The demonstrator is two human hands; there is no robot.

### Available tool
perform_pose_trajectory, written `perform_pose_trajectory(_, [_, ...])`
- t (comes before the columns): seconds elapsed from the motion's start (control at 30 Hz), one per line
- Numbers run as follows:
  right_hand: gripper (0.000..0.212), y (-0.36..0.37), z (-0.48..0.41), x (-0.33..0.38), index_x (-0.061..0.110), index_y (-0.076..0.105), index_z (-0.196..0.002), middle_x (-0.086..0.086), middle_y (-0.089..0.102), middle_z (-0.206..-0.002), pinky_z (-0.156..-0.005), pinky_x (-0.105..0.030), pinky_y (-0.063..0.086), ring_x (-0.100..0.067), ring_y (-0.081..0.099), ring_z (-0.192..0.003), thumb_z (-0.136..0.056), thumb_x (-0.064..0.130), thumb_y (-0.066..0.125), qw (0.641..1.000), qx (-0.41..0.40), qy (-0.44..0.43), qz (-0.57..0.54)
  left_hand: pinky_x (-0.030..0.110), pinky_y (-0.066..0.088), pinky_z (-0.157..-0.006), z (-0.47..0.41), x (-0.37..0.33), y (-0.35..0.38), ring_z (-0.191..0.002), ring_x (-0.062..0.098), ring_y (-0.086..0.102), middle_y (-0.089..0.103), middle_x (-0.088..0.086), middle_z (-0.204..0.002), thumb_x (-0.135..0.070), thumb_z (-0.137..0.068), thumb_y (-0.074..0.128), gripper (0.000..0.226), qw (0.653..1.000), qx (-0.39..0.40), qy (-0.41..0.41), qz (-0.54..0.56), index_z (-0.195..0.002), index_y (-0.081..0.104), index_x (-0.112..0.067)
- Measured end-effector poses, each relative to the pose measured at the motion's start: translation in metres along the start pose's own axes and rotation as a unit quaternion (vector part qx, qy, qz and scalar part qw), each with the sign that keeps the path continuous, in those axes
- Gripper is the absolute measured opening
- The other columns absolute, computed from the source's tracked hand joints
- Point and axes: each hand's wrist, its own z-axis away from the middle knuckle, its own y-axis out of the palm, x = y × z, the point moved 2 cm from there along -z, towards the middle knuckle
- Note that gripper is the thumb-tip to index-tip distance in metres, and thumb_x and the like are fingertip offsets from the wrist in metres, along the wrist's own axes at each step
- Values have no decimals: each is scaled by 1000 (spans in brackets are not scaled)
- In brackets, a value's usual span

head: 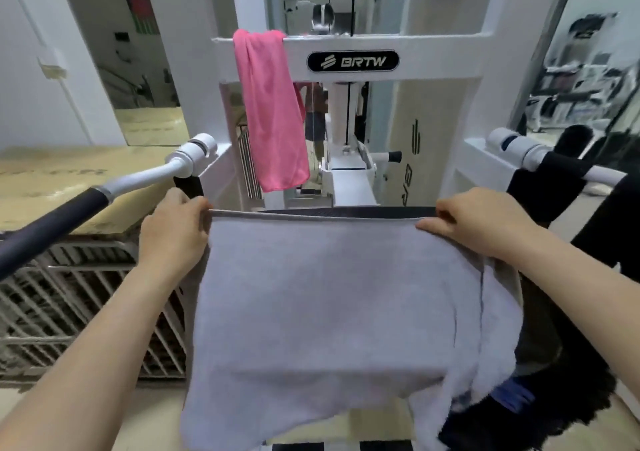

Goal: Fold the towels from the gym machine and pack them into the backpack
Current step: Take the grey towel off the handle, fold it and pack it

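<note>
Pinching top corners of the grey towel (329, 294) with left hand (173, 228) and right hand (481, 222), long edge level across mid-frame.

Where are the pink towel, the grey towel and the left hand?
pink towel (273, 114), head view, middle of the hanging cloth.
grey towel (329, 294), head view, centre of the spread panel.
left hand (175, 230), head view, back of the hand.
</note>
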Motion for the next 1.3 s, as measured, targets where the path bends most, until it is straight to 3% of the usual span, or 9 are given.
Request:
perform_pose_trajectory(0.2, [37,14,-57,-32,22,66,-77,6,64,-75,-68,-30,47,-17,59,-77,-76,58,70,985,128,28,-114,48,44,-67,-39,-19,23,-87,43,53,48,19,-94,-7,-80,58,19,999,-24,-1,-39,-97,65,-8])
perform_pose_trajectory(0.33, [30,23,-64,-66,6,72,-86,-8,70,-82,-71,-30,50,-21,63,-75,-66,25,83,845,386,96,-359,48,44,-71,-53,-21,39,-94,43,53,49,21,-99,-8,-82,58,23,998,-12,-34,-48,-103,67,-8])
perform_pose_trajectory(0.47, [28,37,-79,-85,19,64,-59,7,61,-65,-67,-30,43,-15,54,-67,-85,23,71,935,282,97,-192,47,46,-73,-56,-20,50,-96,42,53,49,19,-98,-9,-80,61,24,997,11,-33,-68,-102,68,-11])
perform_pose_trajectory(0.6, [21,50,-94,-78,16,65,-100,-10,63,-102,-83,-40,46,-34,58,-103,-88,32,60,984,19,154,-85,53,45,-78,-53,-31,44,-101,44,50,50,23,-104,-7,-77,66,32,996,13,-76,-47,-109,66,-11])
perform_pose_trajectory(0.73, [64,70,-79,-76,22,34,-145,-15,44,-141,-97,-46,40,-37,41,-129,-90,47,53,966,-5,196,-169,48,45,-92,-26,-92,8,-116,35,50,55,12,-126,-22,-78,66,47,997,21,30,64,-124,60,-20])
perform_pose_trajectory(0.9, [73,113,-19,-104,22,58,-126,-4,64,-122,-91,-39,49,-28,61,-109,-78,76,50,767,177,305,-536,36,13,-118,115,-248,7,-145,15,17,16,-11,-159,-67,-87,35,64,900,280,303,141,-145,21,-46])
perform_pose_trajectory(1.0, [60,131,-8,-113,21,66,-112,-3,73,-104,-82,-38,53,-24,66,-100,-77,69,59,658,189,288,-670,40,-15,-117,151,-299,23,-146,14,-20,-21,-7,-158,-73,-85,23,79,908,307,276,65,-149,-11,-42])
perform_pose_trajectory(1.13, [59,142,-11,-117,14,68,-112,-4,75,-99,-90,-37,52,-23,69,-96,-72,56,75,586,181,259,-746,49,30,-110,168,-332,25,-137,32,41,40,13,-150,-70,-78,39,78,939,205,273,46,-141,46,-25])
perform_pose_trajectory(1.3, [28,129,-16,-124,3,69,-102,-9,75,-84,-77,-37,57,-24,71,-81,-81,20,76,567,89,250,-780,52,44,-99,188,-385,40,-122,42,54,55,22,-134,-51,-74,45,71,956,196,219,-3,-134,54,-14])
